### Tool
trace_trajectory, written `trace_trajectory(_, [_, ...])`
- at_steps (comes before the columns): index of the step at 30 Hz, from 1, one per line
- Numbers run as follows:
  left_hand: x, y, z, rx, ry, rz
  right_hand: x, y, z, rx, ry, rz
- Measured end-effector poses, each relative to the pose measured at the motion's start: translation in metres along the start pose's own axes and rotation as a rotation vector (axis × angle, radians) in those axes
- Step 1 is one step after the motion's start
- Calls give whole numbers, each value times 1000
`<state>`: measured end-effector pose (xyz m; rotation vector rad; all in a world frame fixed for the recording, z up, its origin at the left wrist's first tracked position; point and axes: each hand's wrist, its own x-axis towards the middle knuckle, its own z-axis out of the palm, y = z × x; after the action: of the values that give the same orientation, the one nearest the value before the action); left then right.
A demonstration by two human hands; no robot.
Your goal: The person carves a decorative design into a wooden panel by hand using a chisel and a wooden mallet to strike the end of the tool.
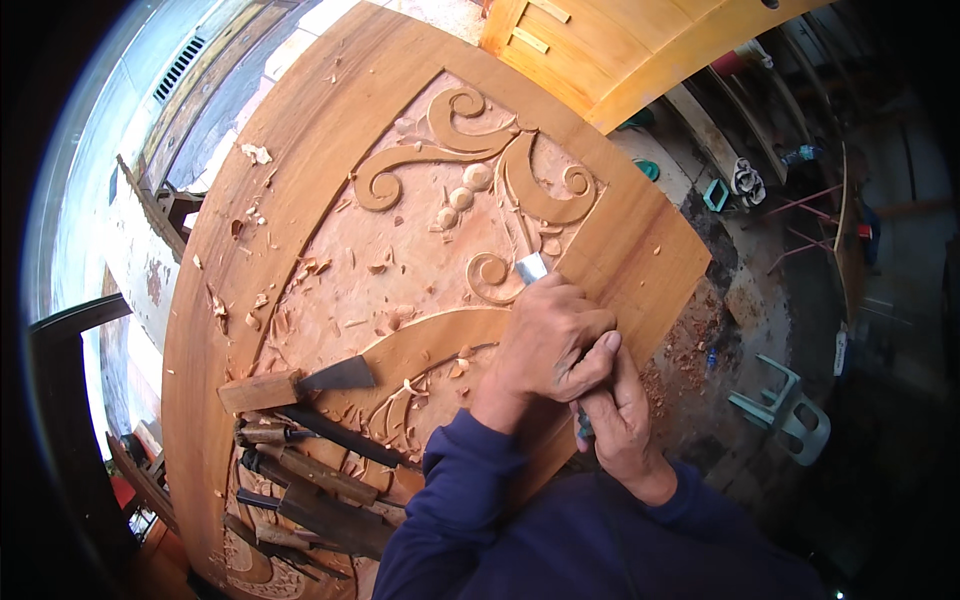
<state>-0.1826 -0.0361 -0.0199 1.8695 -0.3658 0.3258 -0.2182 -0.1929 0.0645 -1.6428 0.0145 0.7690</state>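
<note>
A carving chisel (pixel 531 267) has its wide, bright blade against the carved wooden panel (pixel 640 270), beside a curled scroll. My left hand (pixel 555 340) is closed round the chisel just behind the blade. Lower and to the right, my right hand (pixel 628 425) grips its handle end, which the fingers mostly hide. Raised scrolls (pixel 495 150) and a row of round beads (pixel 460 198) stand out from the panel's cut-back ground. Wood shavings (pixel 310 268) lie scattered over it.
On the panel's near left lie several chisels and gouges (pixel 320 475), with a wooden-handled wide blade (pixel 255 390) above them. A yellowish finished panel (pixel 640 50) stands beyond. A pale green plastic stool (pixel 790 410) is on the floor at right, near more shavings.
</note>
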Motion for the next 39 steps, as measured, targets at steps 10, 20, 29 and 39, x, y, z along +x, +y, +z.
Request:
trace_trajectory(10, [-1,-6,2,-180,137,-102,14,18,2,-228,71,-56])
trace_trajectory(20, [6,-1,2,11,36,29,13,47,-15,-74,23,-266])
trace_trajectory(29, [6,-8,4,-169,183,-80,22,3,0,-181,53,-66])
trace_trajectory(39, [11,3,0,25,73,39,20,44,-22,-53,20,-264])
